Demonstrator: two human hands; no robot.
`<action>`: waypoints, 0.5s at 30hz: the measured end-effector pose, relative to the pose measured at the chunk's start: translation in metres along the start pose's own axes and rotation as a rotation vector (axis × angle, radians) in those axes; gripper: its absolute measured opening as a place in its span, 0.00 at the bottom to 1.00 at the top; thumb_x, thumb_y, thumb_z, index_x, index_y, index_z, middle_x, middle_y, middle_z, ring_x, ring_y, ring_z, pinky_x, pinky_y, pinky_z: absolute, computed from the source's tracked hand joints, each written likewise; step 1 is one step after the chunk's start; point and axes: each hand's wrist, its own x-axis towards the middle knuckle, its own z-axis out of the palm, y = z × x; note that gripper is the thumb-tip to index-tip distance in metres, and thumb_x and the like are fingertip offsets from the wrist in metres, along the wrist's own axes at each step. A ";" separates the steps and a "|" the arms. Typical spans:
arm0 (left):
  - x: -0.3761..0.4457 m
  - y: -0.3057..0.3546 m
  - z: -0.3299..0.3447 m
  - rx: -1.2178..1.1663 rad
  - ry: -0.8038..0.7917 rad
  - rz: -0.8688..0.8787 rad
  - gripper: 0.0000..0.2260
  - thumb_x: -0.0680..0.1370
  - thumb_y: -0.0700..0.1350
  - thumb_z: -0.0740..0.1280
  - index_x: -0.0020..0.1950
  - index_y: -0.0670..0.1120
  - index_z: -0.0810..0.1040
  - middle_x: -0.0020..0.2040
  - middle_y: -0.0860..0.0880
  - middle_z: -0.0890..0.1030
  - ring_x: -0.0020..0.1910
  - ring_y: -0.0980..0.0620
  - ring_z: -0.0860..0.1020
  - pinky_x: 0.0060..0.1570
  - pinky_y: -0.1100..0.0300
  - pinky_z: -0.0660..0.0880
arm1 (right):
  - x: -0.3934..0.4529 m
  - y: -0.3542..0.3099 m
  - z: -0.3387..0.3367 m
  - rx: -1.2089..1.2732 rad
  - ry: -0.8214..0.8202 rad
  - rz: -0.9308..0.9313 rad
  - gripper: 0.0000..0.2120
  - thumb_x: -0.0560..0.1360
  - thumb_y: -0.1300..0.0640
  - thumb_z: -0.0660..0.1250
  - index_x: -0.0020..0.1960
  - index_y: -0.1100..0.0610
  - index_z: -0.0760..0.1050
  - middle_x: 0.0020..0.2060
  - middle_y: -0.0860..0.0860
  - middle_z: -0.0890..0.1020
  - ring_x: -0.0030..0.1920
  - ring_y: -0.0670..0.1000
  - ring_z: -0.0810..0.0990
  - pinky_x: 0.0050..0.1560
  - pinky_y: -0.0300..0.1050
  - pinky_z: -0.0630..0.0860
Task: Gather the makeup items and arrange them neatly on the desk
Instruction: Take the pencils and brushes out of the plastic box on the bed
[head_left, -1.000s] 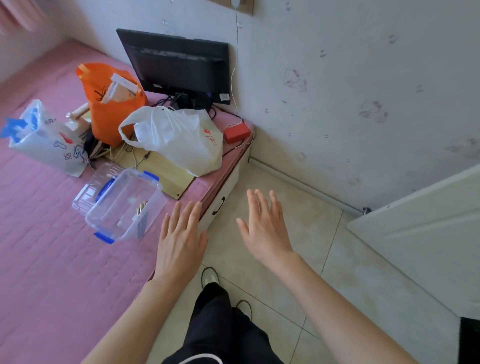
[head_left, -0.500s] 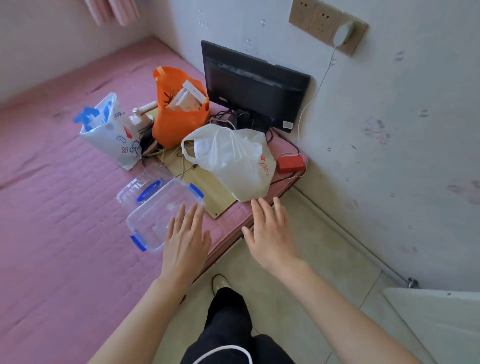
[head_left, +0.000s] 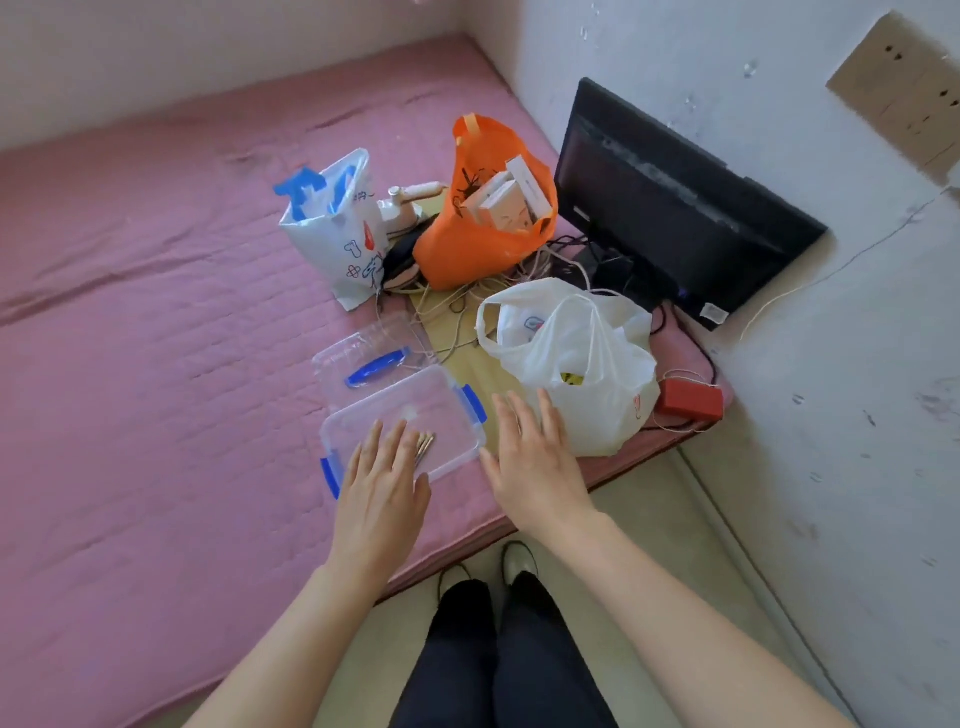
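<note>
While I look down through the head camera, my left hand (head_left: 382, 483) hovers flat with straight fingers spread over the near edge of the clear plastic box (head_left: 402, 428), holding nothing. My right hand (head_left: 532, 462) is likewise spread wide and flat, empty, just beside the box's right side and near the white plastic bag (head_left: 576, 364). I cannot tell whether either palm touches what lies under it.

The box has blue clips and sits on the pink mattress (head_left: 156, 364); a few slim stick-like items (head_left: 425, 447) lie inside it, next to my left fingertips. Its clear lid (head_left: 363, 351) with a blue handle lies just behind it.

Farther back stands an orange bag (head_left: 483, 249) holding white cartons (head_left: 511, 200), and to its left a white printed bag (head_left: 335, 234) with blue handles. A tangle of cords (head_left: 467, 301) runs over a wooden board (head_left: 462, 343) between the bags. A black monitor (head_left: 675, 208) leans by the wall, and a small red box (head_left: 688, 400) sits at the mattress corner beside the white plastic bag.
</note>
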 end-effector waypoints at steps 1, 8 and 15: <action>0.004 -0.007 0.006 0.005 -0.012 -0.028 0.23 0.78 0.45 0.65 0.72 0.43 0.67 0.74 0.44 0.66 0.76 0.42 0.58 0.72 0.47 0.60 | 0.010 0.000 0.005 -0.016 -0.016 -0.035 0.31 0.81 0.46 0.51 0.77 0.60 0.46 0.76 0.57 0.54 0.76 0.61 0.42 0.76 0.57 0.46; 0.026 -0.045 0.048 0.013 -0.110 -0.197 0.22 0.78 0.41 0.64 0.71 0.42 0.67 0.73 0.45 0.67 0.76 0.43 0.58 0.71 0.51 0.61 | 0.076 0.001 0.060 -0.016 -0.222 -0.177 0.30 0.81 0.47 0.53 0.77 0.59 0.48 0.76 0.56 0.55 0.76 0.61 0.43 0.75 0.54 0.50; 0.060 -0.075 0.103 -0.095 -0.126 -0.350 0.16 0.78 0.42 0.62 0.66 0.41 0.72 0.68 0.44 0.72 0.71 0.44 0.66 0.67 0.52 0.65 | 0.133 0.002 0.129 -0.030 -0.332 -0.254 0.29 0.81 0.47 0.54 0.76 0.59 0.50 0.75 0.55 0.58 0.76 0.62 0.46 0.75 0.54 0.52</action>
